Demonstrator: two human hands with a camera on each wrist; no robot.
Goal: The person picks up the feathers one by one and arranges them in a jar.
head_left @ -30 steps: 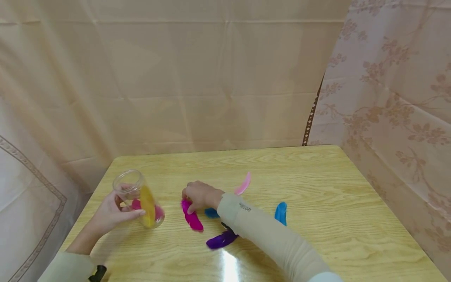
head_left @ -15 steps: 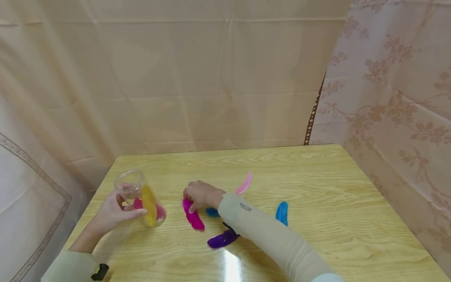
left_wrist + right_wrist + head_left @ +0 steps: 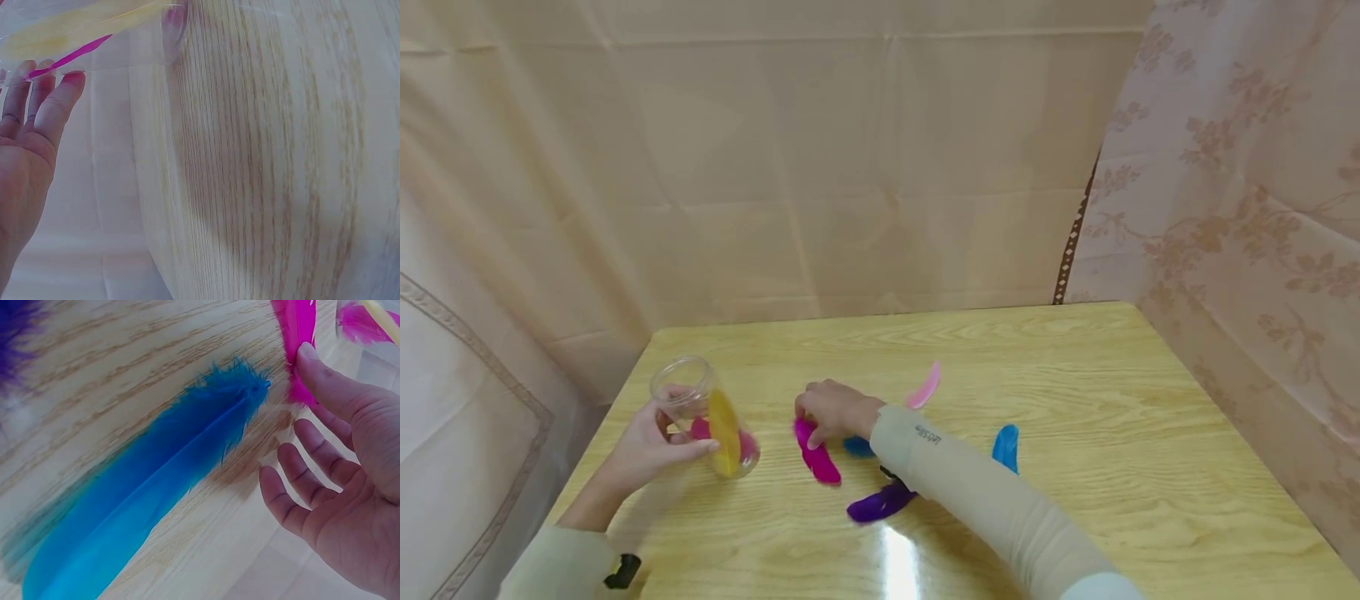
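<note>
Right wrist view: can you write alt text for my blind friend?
A right hand pinches a magenta feather at upper right. A blue feather lies diagonally on the wooden table; part of a purple feather shows upper left.

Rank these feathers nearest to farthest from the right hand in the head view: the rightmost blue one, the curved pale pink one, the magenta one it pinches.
1. Magenta feather: pinched by the right hand.
2. Curved pale pink feather: right of the hand, farther back.
3. Blue feather: farthest right.

Curtained-off spot, room type unclear from here: table under the right hand, plain drape beyond, floral drape off right.
</note>
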